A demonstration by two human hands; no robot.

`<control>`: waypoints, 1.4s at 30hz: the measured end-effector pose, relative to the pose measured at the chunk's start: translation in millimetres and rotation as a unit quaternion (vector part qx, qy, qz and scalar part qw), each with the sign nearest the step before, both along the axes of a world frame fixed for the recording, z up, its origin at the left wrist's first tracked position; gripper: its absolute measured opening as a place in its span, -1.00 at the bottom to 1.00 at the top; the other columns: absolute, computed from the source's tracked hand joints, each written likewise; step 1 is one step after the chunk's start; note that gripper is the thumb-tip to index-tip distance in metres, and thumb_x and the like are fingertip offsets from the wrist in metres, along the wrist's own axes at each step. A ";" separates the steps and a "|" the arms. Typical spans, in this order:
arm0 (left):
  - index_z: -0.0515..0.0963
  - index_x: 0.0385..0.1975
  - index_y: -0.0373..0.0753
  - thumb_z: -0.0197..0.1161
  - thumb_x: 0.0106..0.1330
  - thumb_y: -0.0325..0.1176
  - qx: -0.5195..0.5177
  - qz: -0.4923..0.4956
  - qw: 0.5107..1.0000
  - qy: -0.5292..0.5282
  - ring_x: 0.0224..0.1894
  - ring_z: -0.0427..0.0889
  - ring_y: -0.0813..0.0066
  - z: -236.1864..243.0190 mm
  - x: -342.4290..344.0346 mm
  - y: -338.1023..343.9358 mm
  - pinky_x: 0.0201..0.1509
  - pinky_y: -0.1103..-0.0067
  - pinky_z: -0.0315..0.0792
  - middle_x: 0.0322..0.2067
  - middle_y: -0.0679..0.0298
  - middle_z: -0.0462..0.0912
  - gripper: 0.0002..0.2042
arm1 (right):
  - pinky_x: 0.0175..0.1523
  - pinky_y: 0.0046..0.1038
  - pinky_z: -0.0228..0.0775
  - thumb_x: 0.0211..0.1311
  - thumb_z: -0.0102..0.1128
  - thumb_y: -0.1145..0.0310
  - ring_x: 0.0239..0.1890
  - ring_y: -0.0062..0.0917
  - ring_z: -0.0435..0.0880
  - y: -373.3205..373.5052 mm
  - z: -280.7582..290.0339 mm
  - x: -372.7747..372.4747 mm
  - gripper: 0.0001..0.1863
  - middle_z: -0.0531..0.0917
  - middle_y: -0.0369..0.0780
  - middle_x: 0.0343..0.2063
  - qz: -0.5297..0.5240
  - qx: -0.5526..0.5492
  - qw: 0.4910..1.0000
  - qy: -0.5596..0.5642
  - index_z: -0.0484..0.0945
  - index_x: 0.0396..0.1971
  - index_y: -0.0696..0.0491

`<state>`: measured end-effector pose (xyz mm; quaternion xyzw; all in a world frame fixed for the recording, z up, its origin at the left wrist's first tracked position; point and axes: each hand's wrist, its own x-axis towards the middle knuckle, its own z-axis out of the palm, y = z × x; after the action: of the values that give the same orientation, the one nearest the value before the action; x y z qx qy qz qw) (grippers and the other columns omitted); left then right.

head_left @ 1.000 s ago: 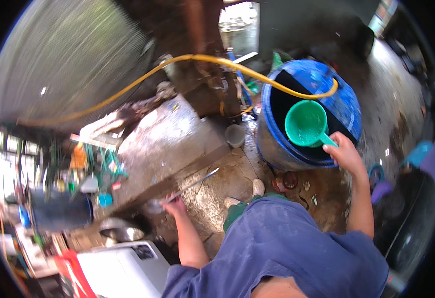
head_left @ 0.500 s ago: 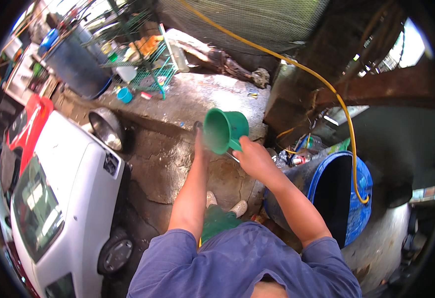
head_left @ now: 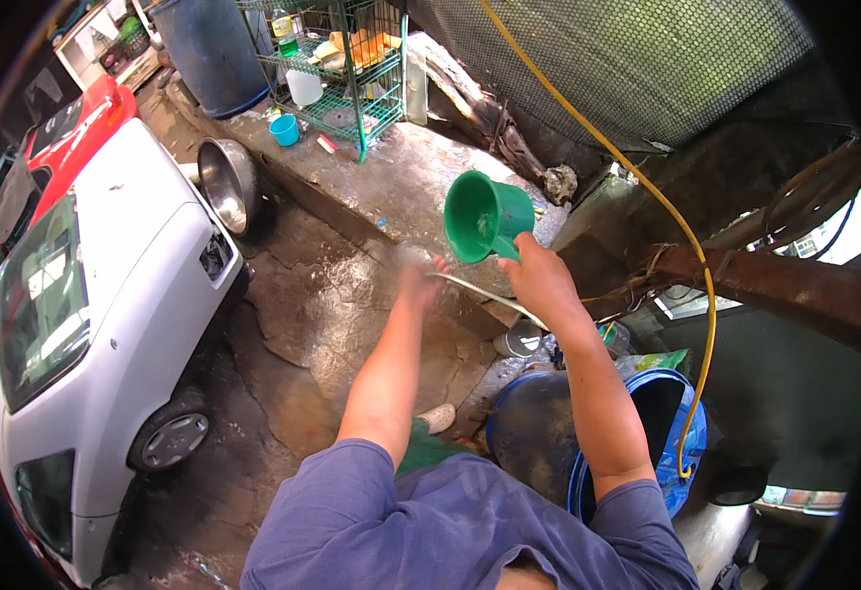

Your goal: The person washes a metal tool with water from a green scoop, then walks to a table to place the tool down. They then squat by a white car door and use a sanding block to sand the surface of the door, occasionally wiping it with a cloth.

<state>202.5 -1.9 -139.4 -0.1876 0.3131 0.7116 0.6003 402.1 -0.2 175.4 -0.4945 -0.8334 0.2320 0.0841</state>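
My right hand (head_left: 541, 280) grips the handle of a green plastic dipper (head_left: 514, 211), held up above the wet floor. The dipper is tilted with its mouth toward the left, and a little water shows inside. Beside it and lower, my left hand (head_left: 419, 283) is closed on a long tool with a thin white handle (head_left: 489, 294). That handle slants down to the right, passing behind my right forearm. At the tool's other end, a pale shape past my fingers is smeared by motion, so its kind cannot be told.
A blue barrel (head_left: 529, 413) with a yellow hose (head_left: 703, 324) stands at my right. To the left is a white car (head_left: 145, 236), with a metal basin (head_left: 227, 187) near its front. A green wire rack (head_left: 337, 88) and blue cup (head_left: 284, 130) stand on the concrete ledge (head_left: 401, 182).
The dipper in my right hand has moved right and up, away from my left hand. More of the white handle shows. The whole view has shifted too.
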 end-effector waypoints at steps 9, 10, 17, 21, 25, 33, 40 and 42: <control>0.27 0.25 -0.22 0.41 0.08 -0.21 -0.073 0.011 0.802 0.592 -0.02 0.46 0.18 -0.5 -21.7 -3.1 -0.01 0.40 0.40 -0.02 0.07 0.41 -0.29 | -0.11 -0.04 0.50 0.28 0.20 0.26 -0.27 0.03 0.69 -12.4 -12.0 -47.9 -0.70 0.69 0.08 -0.38 0.059 0.056 0.995 -0.054 0.40 -0.19 0.17; 0.24 0.31 -0.23 0.48 -0.04 -0.30 -0.101 -0.006 0.757 0.645 0.17 0.37 0.00 8.9 -3.6 4.9 0.26 0.28 0.33 0.11 -0.06 0.34 -0.17 | -0.11 -0.04 0.50 0.29 0.19 0.27 -0.27 0.02 0.70 -4.1 -16.0 -35.9 -0.71 0.69 0.07 -0.38 0.045 0.061 0.995 -0.063 0.40 -0.20 0.16; 0.19 0.28 -0.29 0.54 -0.14 -0.25 -0.046 -0.076 0.494 0.865 0.17 0.34 -0.02 68.5 -4.3 7.3 0.30 0.28 0.29 0.07 -0.06 0.36 -0.09 | -0.19 -0.07 0.53 0.26 0.18 0.34 -0.29 -0.04 0.72 4.2 10.7 -16.2 -0.77 0.70 0.00 -0.40 0.091 0.139 0.984 -0.062 0.40 -0.22 0.14; 0.26 0.17 -0.36 0.56 -0.14 -0.28 -0.020 -0.118 0.492 0.862 0.09 0.37 -0.01 91.8 -7.2 25.5 0.20 0.27 0.33 -0.01 -0.07 0.39 -0.17 | -0.28 -0.15 0.57 0.15 0.21 0.41 -0.31 -0.14 0.74 2.7 14.5 -17.8 -0.77 0.69 -0.06 -0.42 0.127 0.240 0.961 -0.044 0.42 -0.24 0.13; 0.31 0.08 -0.36 0.34 0.07 -0.47 0.000 -0.132 0.492 0.861 -0.02 0.43 -0.15 113.7 -11.1 44.2 0.02 0.18 0.40 -0.15 -0.11 0.44 -0.45 | -0.33 -0.22 0.59 0.09 0.19 0.47 -0.34 -0.25 0.75 -9.6 20.8 -22.5 -0.79 0.67 -0.11 -0.40 0.108 0.301 0.947 -0.030 0.44 -0.25 0.10; 0.24 0.27 -0.27 0.42 0.02 -0.48 0.137 -0.027 0.508 0.850 0.15 0.38 -0.14 142.1 -25.8 49.1 0.20 0.22 0.33 0.12 -0.12 0.38 -0.26 | -0.25 -0.27 0.58 0.12 0.12 0.49 -0.34 -0.25 0.71 -50.0 12.4 12.3 -0.80 0.63 -0.06 -0.30 -0.006 0.350 0.930 0.110 0.49 -0.21 0.09; -0.02 0.39 -0.37 0.49 0.14 -0.29 -0.015 0.037 0.560 0.827 0.15 0.44 0.08 118.7 -83.3 5.7 0.24 0.27 0.34 0.23 -0.11 0.19 -0.08 | -0.24 -0.19 0.57 0.24 0.22 0.39 -0.31 -0.10 0.70 -178.2 -113.7 156.1 -0.75 0.69 -0.02 -0.29 -0.216 0.178 0.960 0.015 0.56 -0.12 0.14; -0.01 0.35 -0.44 0.49 0.17 -0.27 0.053 0.022 0.664 0.746 -0.03 0.55 0.22 125.1 -55.8 -2.1 0.08 0.36 0.46 0.16 -0.08 0.22 -0.10 | -0.24 -0.17 0.54 0.18 0.29 0.45 -0.31 -0.06 0.67 -242.3 -142.9 206.1 -0.73 0.66 -0.01 -0.33 -0.269 0.190 0.944 0.008 0.53 -0.13 0.19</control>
<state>146.7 -3.9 -14.2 0.4309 0.6139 0.6418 0.1594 608.1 -242.5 32.5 -0.6736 -0.6970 0.0414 0.2423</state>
